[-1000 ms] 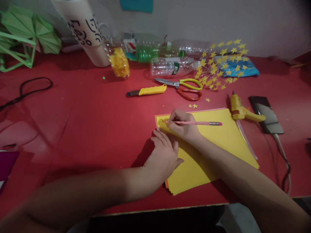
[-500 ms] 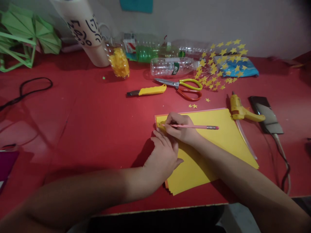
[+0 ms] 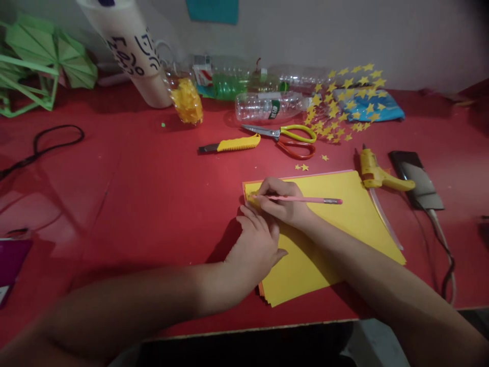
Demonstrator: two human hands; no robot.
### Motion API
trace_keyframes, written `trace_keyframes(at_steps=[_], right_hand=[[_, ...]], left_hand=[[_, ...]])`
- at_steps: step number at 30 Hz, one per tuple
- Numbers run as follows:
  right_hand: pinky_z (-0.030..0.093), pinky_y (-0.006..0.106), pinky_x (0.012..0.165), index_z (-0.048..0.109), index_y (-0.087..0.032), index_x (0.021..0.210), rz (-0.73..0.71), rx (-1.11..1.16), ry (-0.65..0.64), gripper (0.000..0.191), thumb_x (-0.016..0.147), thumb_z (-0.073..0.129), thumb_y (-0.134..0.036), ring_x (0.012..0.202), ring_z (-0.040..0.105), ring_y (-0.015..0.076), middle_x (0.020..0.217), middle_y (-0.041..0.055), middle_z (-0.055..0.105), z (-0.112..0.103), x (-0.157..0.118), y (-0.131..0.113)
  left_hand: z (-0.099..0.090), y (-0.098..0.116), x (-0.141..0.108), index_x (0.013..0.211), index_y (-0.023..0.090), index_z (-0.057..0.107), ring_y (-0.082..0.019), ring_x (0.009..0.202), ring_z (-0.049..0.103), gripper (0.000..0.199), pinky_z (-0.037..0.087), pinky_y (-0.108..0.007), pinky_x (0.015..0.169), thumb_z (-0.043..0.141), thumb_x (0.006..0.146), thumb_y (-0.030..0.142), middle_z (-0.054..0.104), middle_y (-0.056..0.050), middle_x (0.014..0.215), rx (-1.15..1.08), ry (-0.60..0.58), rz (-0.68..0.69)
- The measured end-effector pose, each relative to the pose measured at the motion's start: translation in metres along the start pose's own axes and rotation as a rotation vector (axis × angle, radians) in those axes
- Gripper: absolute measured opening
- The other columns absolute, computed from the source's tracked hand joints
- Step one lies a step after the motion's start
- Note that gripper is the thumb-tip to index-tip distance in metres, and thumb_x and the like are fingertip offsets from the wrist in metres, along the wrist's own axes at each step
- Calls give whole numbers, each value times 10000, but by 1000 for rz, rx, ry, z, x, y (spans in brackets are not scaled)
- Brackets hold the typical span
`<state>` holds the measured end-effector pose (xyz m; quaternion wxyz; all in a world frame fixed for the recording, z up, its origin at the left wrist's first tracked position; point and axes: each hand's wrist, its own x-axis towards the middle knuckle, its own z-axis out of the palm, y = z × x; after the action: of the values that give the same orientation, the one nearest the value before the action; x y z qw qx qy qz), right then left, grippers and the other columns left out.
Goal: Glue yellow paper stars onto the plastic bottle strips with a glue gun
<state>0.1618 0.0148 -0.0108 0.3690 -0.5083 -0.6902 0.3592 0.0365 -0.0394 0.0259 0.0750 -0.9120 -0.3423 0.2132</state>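
Yellow paper sheets [image 3: 362, 229] lie stacked on the red table [image 3: 160, 204], with pink and orange edges showing beneath. My right hand [image 3: 284, 201] holds a pink pencil [image 3: 317, 200], its tip end at the stack's upper left corner, where a small yellow piece [image 3: 252, 195] sits. My left hand [image 3: 255, 244] rests on the left edge of the stack, just below the right hand, fingers spread and holding nothing. Small yellow stars [image 3: 304, 167] lie above the paper.
Behind the paper are scissors [image 3: 284, 136], a yellow cutter [image 3: 237, 144], plastic bottles [image 3: 267, 106] and a cluster of yellow stars [image 3: 334, 109]. A glue gun [image 3: 378, 176] and a phone-like device [image 3: 418, 181] lie right. A tall cup [image 3: 133, 56] stands back left.
The camera view has shifted very slightly. Both hands keep nearly the same pose, with the pencil still at the paper's corner.
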Motion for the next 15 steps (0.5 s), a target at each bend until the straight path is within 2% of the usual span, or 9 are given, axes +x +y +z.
trace_keyframes(at_steps=[2,4,7,9,12,13,15], right_hand=[[377,229,539,549,-211,771,-53,-78,117,60,814,542,-252,577,489,105,671,-26,583,-4,3,4],[424,253,619,602,-207,861,-163,-212,188,98,850,505,-215,696,548,136,807,18,627,-12,7,11],[449,306,735,656,-188,958,-339,-454,112,212,906,450,-178,846,565,189,925,84,647,-23,9,20],[441,343,772,676,-159,987,-376,-630,7,261,926,422,-167,866,550,220,933,121,655,-26,6,21],[430,360,798,674,-151,1096,-263,-815,-112,302,897,448,-135,876,547,240,955,128,672,-32,-4,12],[428,357,819,653,-166,1162,-194,-841,-113,344,873,471,-120,898,553,240,977,117,678,-38,-8,9],[425,340,877,587,-209,1274,-27,-861,-18,468,824,512,-104,954,566,228,1027,87,686,-64,-19,3]], left_hand=[[2,0,0,1323,-45,498,-450,1117,626,755,564,-448,802,344,940,587,573,-389,1234,21,8,-3],[3,0,0,1311,-65,496,-449,1102,634,765,562,-440,791,315,947,583,566,-413,1219,42,22,-12],[3,-1,-1,1317,-87,476,-446,1100,634,787,554,-433,800,297,949,585,555,-431,1215,40,25,-18],[2,-3,-1,1326,-86,468,-450,1120,621,788,542,-435,822,310,946,586,543,-432,1233,18,6,-29],[0,-4,0,1347,-64,456,-457,1162,590,780,520,-448,864,335,940,590,521,-422,1274,-16,-38,-64],[-1,-5,0,1352,-57,453,-457,1176,581,778,513,-450,876,336,939,592,515,-417,1286,-26,-47,-75],[-2,-4,0,1363,-44,446,-451,1199,564,769,506,-450,886,336,941,589,503,-407,1311,-47,-58,-97]])
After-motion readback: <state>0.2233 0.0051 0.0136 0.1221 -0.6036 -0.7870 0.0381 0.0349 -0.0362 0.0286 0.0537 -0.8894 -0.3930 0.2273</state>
